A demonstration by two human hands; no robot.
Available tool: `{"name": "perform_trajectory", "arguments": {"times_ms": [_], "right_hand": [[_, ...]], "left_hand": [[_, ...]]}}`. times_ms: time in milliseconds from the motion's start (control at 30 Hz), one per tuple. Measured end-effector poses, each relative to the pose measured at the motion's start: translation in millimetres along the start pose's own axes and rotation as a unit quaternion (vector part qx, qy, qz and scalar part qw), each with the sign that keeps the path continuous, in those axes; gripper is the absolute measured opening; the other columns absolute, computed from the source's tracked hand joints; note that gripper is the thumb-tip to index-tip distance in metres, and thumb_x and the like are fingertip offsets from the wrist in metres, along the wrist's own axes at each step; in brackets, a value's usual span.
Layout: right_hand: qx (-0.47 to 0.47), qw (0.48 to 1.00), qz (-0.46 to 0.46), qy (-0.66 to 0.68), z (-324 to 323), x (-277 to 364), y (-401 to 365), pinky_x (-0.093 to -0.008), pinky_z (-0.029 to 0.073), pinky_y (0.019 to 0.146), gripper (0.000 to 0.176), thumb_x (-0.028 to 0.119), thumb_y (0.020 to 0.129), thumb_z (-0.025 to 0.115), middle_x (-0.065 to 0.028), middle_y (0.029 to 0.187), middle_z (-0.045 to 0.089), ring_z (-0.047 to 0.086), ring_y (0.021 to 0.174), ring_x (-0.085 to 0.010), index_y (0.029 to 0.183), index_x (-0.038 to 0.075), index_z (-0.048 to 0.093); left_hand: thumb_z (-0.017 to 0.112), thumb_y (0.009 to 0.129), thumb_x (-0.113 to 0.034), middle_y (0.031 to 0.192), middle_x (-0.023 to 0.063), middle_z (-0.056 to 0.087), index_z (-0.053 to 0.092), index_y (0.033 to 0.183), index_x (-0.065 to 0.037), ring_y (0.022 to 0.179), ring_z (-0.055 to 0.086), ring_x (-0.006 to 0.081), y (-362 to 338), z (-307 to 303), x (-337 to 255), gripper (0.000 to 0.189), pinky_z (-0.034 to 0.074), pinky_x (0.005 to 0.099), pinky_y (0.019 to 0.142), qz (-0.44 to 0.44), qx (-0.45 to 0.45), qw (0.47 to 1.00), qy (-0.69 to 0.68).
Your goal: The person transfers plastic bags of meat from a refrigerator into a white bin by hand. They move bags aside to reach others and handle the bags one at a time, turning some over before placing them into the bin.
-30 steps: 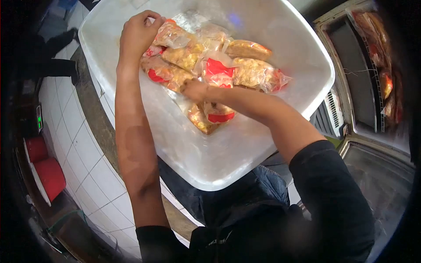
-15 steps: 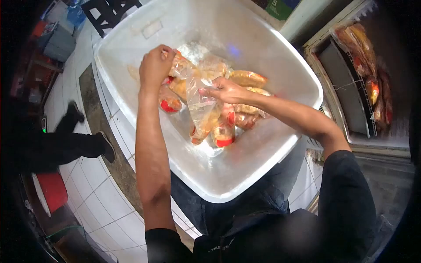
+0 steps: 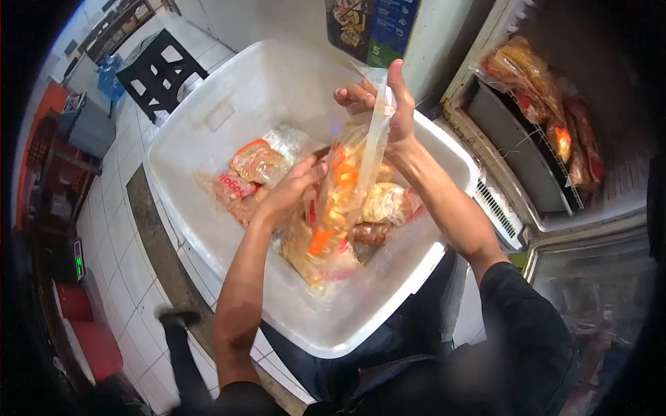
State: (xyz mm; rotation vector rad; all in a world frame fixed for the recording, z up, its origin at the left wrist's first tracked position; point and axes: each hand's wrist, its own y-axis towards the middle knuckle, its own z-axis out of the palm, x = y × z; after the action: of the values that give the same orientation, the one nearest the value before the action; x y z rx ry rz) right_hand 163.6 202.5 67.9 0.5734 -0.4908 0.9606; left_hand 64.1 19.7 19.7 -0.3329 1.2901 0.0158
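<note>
My right hand (image 3: 392,114) is raised over the tub and grips the upper end of a clear plastic bag (image 3: 340,201) between thumb and fingers. The bag hangs tilted, with orange and pale yellow food pieces inside. Beside its left side is my left hand (image 3: 295,186), fingers stretched out and fingertips right at the plastic. Both hands are over a large white plastic tub (image 3: 208,118). Inside lie more food bags: one with an orange band (image 3: 258,163), one with red lettering (image 3: 236,186), and a pale yellow one (image 3: 385,204).
At the right stands an open freezer (image 3: 517,159) with bagged food (image 3: 527,73) on its rack. A black chair (image 3: 161,73) is behind the tub on the left. A person's leg and shoe (image 3: 179,319) show at lower left on the white tiles (image 3: 135,277).
My right hand has lifted the bag up and swung it upright above the others. My left hand has moved right and down, from the tub's far left to the bag's side.
</note>
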Motion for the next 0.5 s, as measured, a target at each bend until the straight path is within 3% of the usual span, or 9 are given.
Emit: {"name": "perform_trajectory", "arguments": {"times_ms": [67, 100, 200, 233, 367, 433, 500], "right_hand": [[-0.005, 0.995, 0.027, 0.099, -11, -2, 5, -0.0248, 0.045, 0.079, 0.065, 0.070, 0.087, 0.048, -0.0024, 0.059, 0.050, 0.056, 0.076, -0.0179, 0.065, 0.009, 0.051], [0.016, 0.993, 0.048, 0.103, -15, -2, 7, -0.0291, 0.042, 0.089, 0.068, 0.070, 0.086, 0.050, -0.0019, 0.063, 0.048, 0.052, 0.090, -0.0229, 0.048, 0.015, 0.037], [0.049, 0.979, 0.099, 0.171, -21, -4, 6, -0.0309, 0.044, 0.090, 0.067, 0.070, 0.086, 0.050, -0.0030, 0.068, 0.051, 0.053, 0.092, -0.0233, 0.052, 0.012, 0.042], [0.059, 0.970, 0.113, 0.208, -25, -4, 7, -0.0315, 0.044, 0.091, 0.067, 0.070, 0.086, 0.050, -0.0033, 0.070, 0.052, 0.054, 0.093, -0.0234, 0.053, 0.012, 0.043], [0.073, 0.929, 0.154, 0.329, -46, -6, 9, -0.0338, 0.046, 0.093, 0.066, 0.070, 0.085, 0.050, -0.0047, 0.077, 0.056, 0.055, 0.096, -0.0240, 0.059, 0.009, 0.050], [0.035, 0.956, 0.127, 0.260, -53, -4, 15, -0.0350, 0.047, 0.094, 0.067, 0.070, 0.085, 0.050, -0.0054, 0.080, 0.058, 0.056, 0.097, -0.0243, 0.061, 0.008, 0.053], [-0.046, 0.996, 0.077, 0.010, -58, -2, 20, -0.0358, 0.048, 0.094, 0.072, 0.075, 0.082, 0.047, -0.0084, 0.096, 0.058, 0.057, 0.101, -0.0237, 0.086, 0.004, 0.059]], "left_hand": [[0.072, 0.084, -0.036, 0.137, 0.0073, 0.050, 0.034, 0.145, -0.005, 0.124, 0.050, 0.0219, 18, -14, 35, 0.078, 0.041, 0.0374, 0.103, -0.030, 0.104, 0.992, -0.062], [0.074, 0.082, -0.036, 0.139, 0.0071, 0.048, 0.032, 0.146, -0.006, 0.126, 0.048, 0.0221, 22, -21, 47, 0.082, 0.040, 0.0381, 0.105, -0.047, 0.154, 0.983, -0.092], [0.080, 0.077, -0.027, 0.139, 0.0065, 0.048, 0.035, 0.144, -0.006, 0.128, 0.046, 0.0215, 6, -20, 51, 0.083, 0.038, 0.0385, 0.108, -0.150, 0.124, 0.975, -0.106], [0.081, 0.074, -0.018, 0.136, 0.0078, 0.050, 0.036, 0.142, -0.006, 0.128, 0.047, 0.0219, 7, -10, 45, 0.082, 0.038, 0.0408, 0.109, -0.127, 0.130, 0.980, -0.085], [0.076, 0.078, -0.018, 0.129, 0.0106, 0.055, 0.040, 0.137, -0.002, 0.117, 0.055, 0.0227, -3, 21, 18, 0.072, 0.046, 0.0390, 0.100, -0.046, 0.056, 0.992, -0.106], [0.075, 0.080, -0.020, 0.121, 0.0123, 0.059, 0.042, 0.134, 0.002, 0.106, 0.061, 0.0204, -3, 17, 12, 0.067, 0.052, 0.0349, 0.091, 0.023, 0.040, 0.996, -0.076], [0.074, 0.081, -0.020, 0.119, 0.0139, 0.060, 0.044, 0.131, 0.004, 0.105, 0.062, 0.0210, -4, 9, 7, 0.063, 0.052, 0.0341, 0.091, 0.025, 0.017, 0.993, -0.110]]}}
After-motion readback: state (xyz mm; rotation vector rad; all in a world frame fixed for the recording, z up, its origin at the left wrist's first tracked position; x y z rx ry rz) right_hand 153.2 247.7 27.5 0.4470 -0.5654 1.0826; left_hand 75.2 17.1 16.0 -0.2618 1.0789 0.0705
